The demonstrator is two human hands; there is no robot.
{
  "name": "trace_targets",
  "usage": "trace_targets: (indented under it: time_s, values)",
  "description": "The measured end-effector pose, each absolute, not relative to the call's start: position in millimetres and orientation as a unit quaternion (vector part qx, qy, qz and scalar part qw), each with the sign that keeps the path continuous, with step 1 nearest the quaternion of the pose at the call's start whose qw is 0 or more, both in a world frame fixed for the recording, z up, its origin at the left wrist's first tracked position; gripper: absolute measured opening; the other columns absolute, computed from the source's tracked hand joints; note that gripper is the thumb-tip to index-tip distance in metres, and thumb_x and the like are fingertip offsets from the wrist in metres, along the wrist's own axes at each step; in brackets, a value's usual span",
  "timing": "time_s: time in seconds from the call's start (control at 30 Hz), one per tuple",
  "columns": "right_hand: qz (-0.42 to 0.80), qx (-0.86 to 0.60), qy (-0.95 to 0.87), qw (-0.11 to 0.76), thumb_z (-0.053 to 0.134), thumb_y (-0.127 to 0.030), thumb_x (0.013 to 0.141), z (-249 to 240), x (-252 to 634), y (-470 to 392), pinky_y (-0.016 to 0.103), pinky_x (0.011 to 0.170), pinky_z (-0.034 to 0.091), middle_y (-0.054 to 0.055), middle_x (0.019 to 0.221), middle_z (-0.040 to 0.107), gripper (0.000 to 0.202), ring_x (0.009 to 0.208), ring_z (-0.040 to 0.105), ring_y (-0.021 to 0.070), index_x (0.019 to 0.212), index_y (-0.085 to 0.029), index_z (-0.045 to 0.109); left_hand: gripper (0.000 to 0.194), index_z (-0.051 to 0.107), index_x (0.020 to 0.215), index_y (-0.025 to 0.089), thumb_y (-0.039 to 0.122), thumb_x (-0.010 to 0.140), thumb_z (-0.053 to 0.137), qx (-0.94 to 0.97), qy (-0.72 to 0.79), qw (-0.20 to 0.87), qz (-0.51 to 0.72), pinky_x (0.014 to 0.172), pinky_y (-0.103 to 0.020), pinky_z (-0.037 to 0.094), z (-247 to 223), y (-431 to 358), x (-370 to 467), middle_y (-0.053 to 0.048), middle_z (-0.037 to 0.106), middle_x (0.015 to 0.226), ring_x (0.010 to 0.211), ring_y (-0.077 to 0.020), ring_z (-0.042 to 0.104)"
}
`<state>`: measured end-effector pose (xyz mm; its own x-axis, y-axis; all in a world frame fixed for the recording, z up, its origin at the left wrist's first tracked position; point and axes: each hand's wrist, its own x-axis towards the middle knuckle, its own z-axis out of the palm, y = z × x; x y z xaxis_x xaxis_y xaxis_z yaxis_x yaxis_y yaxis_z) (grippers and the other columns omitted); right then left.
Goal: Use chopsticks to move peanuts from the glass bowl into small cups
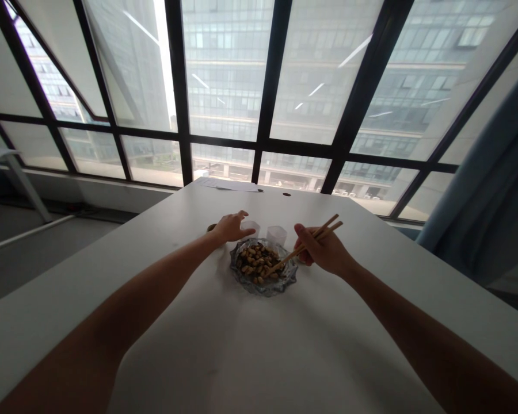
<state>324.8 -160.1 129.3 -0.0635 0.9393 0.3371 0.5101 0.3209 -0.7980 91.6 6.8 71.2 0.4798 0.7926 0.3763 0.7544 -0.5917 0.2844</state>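
Note:
A scalloped glass bowl (265, 290) stands on the white table, holding a mix of peanuts (255, 260) and small dark pieces that look like seeds. In my right hand (323, 250) is a pair of chopsticks (294, 251), their tips down among the peanuts. My left hand (232, 226) reaches past the bowl's far left side, fingers apart, beside a clear plastic cup (251, 229); whether it touches the cup I cannot tell. A second clear cup (277, 234) stands behind the bowl. Part of a small brownish round thing (211, 227) shows behind my left wrist.
White sheets of paper (227, 184) lie at the table's far end, near two dark round holes (287, 194) in its top. Beyond the table rise tall windows with dark frames. A blue curtain (479, 167) hangs at the right, and another white table (0, 154) is at the left.

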Motion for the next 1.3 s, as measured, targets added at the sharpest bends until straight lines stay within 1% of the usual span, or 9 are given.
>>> trace_targets:
  time_s: [0.07,0.2,0.37,0.5,0.7,0.8,0.93,1.1,1.3]
  values:
    - [0.244,-0.515,-0.687,0.451,0.054,-0.082,0.079,116,322,-154,0.022,0.037,0.046,0.004,0.047,0.062,0.067,0.038,0.058,0.0133,0.062,-0.018,0.064,0.057,0.057,0.129,0.017,0.056,0.088,0.061,0.86,0.442,0.021,0.254,0.102,-0.044,0.049,69,5,80,-0.014,0.068,0.129,0.115,-0.0311,0.066]
    - [0.254,-0.502,-0.663,0.494,0.063,-0.077,0.077,100,322,-145,0.025,0.042,0.053,0.006,0.055,0.068,0.061,0.045,0.064,0.0161,0.065,-0.017,0.066,0.049,0.063,0.122,0.017,0.055,0.092,0.055,0.84,0.458,-0.017,0.291,0.105,-0.047,0.046,56,0,48,-0.013,0.069,0.125,0.117,-0.0313,0.064]
    - [0.237,-0.505,-0.615,0.558,0.07,-0.074,0.073,110,328,-152,0.024,0.041,0.052,0.007,0.055,0.069,0.058,0.043,0.063,0.0156,0.068,-0.017,0.069,0.05,0.06,0.124,0.019,0.054,0.088,0.06,0.799,0.476,-0.014,0.366,0.104,-0.049,0.047,29,-10,17,-0.013,0.067,0.125,0.119,-0.0329,0.061]
    - [0.236,-0.514,-0.625,0.538,0.076,-0.072,0.069,123,334,-163,0.024,0.039,0.05,0.007,0.053,0.068,0.056,0.041,0.061,0.0147,0.061,-0.017,0.065,0.061,0.053,0.132,0.018,0.054,0.084,0.065,0.76,0.501,0.055,0.41,0.1,-0.046,0.051,15,-16,12,-0.015,0.065,0.129,0.116,-0.0307,0.063]
    - [0.218,-0.512,-0.714,0.425,0.063,-0.072,0.082,131,340,-177,0.023,0.039,0.046,0.007,0.051,0.066,0.059,0.042,0.061,0.0142,0.061,-0.017,0.062,0.072,0.048,0.137,0.021,0.059,0.079,0.069,0.758,0.517,0.123,0.378,0.094,-0.044,0.054,12,-18,14,-0.013,0.069,0.123,0.106,-0.0294,0.068]
    - [0.182,-0.514,-0.739,0.396,0.059,-0.072,0.085,132,340,-179,0.023,0.041,0.045,0.006,0.051,0.066,0.059,0.044,0.061,0.0143,0.061,-0.018,0.062,0.073,0.047,0.138,0.021,0.059,0.079,0.068,0.762,0.513,0.131,0.372,0.096,-0.045,0.053,13,-18,13,-0.014,0.068,0.125,0.107,-0.0294,0.068]
    - [0.155,-0.519,-0.734,0.41,0.058,-0.074,0.085,133,340,-180,0.023,0.04,0.044,0.006,0.051,0.066,0.061,0.043,0.06,0.0142,0.06,-0.018,0.062,0.074,0.047,0.138,0.02,0.059,0.079,0.068,0.766,0.508,0.134,0.372,0.096,-0.044,0.053,12,-18,11,-0.014,0.068,0.124,0.107,-0.029,0.068]
    - [0.215,-0.52,-0.716,0.413,0.067,-0.072,0.078,129,341,-177,0.024,0.041,0.049,0.007,0.053,0.068,0.056,0.044,0.063,0.016,0.062,-0.018,0.063,0.073,0.047,0.137,0.02,0.06,0.08,0.067,0.767,0.506,0.127,0.373,0.096,-0.044,0.052,11,-16,11,-0.014,0.068,0.124,0.108,-0.0288,0.067]
    - [0.231,-0.515,-0.707,0.426,0.068,-0.073,0.076,125,336,-174,0.024,0.04,0.05,0.006,0.054,0.068,0.056,0.044,0.063,0.0161,0.06,-0.02,0.061,0.072,0.047,0.137,0.02,0.059,0.08,0.067,0.771,0.499,0.123,0.376,0.097,-0.044,0.053,9,-14,11,-0.014,0.068,0.125,0.107,-0.0285,0.068]
